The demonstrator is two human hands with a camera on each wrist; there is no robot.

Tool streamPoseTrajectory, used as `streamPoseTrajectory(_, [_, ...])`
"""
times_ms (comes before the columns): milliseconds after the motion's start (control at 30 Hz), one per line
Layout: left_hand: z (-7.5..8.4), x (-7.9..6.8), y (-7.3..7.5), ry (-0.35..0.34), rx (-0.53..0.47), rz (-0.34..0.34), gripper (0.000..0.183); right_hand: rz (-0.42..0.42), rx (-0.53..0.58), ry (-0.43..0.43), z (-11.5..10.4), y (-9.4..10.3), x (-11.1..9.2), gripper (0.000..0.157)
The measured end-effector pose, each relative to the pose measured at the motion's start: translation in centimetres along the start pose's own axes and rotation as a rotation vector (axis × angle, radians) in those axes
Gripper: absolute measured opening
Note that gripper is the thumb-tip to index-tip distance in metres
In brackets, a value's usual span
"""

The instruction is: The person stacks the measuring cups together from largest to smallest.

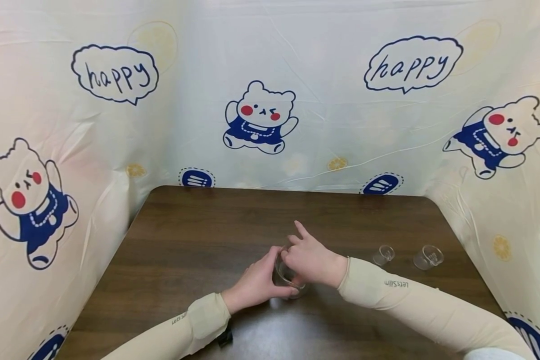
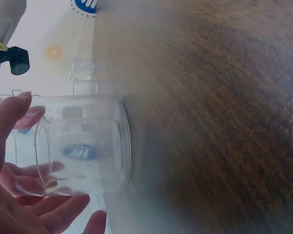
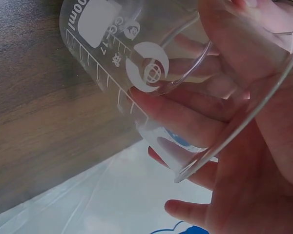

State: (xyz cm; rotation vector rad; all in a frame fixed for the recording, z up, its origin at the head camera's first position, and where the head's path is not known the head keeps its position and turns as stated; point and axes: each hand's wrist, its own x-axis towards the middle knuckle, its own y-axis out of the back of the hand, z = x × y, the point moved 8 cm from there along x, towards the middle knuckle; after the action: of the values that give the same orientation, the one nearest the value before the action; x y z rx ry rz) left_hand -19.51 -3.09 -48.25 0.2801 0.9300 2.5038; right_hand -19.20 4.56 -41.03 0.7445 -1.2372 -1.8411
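A clear glass beaker (image 1: 281,274) stands on the brown table, with white scale marks and lettering in the right wrist view. My left hand (image 1: 263,277) grips it from the left, thumb on the near side. Nested inside is a smaller glass beaker (image 2: 83,170), its rim (image 3: 198,68) below the outer rim. My right hand (image 1: 312,257) comes over the top from the right. Its thumb and some fingers dip into the large beaker and appear to pinch the inner beaker's rim; other fingers stick out away from me. The exact contact is partly hidden.
Two more glass beakers, a small one (image 1: 384,255) and a larger one (image 1: 429,257), stand on the table (image 1: 198,225) at the right. Near the left sleeve lies a small black object (image 1: 225,337). A printed curtain (image 1: 324,60) surrounds the table's back and sides.
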Motion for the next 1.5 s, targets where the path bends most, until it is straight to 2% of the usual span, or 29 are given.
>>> streamPoseTrajectory(367, [0.0, -0.1, 0.0, 0.005, 0.005, -0.006, 0.09, -0.027, -0.018, 0.008, 0.2, 0.6, -0.4, 0.045])
streamPoseTrajectory(567, [-0.1, -0.2, 0.0, 0.005, 0.011, -0.002, 0.09, -0.033, 0.035, 0.01, 0.7, 1.2, -1.0, 0.04])
streamPoseTrajectory(800, [0.1, -0.3, 0.0, 0.009, 0.012, 0.0, 0.089, 0.027, 0.121, -0.005, 2.0, 3.1, -2.1, 0.039])
streamPoseTrajectory(967, [0.4, -0.3, 0.0, -0.006, 0.017, 0.016, 0.086, 0.051, 0.126, 0.001, 2.7, 4.4, -3.1, 0.029])
streamPoseTrajectory(1200, [0.3, -0.3, 0.1, -0.008, 0.021, 0.036, 0.084, 0.142, 0.128, -0.002, 4.0, 5.7, -4.8, 0.028])
streamPoseTrajectory(1333, [0.2, -0.3, 0.1, -0.005, 0.024, 0.052, 0.084, 0.183, 0.146, -0.02, 4.8, 6.0, -5.8, 0.027])
streamPoseTrajectory(1500, [0.1, -0.2, 0.1, -0.009, 0.026, 0.06, 0.084, 0.19, 0.161, -0.046, 5.7, 5.7, -7.1, 0.029])
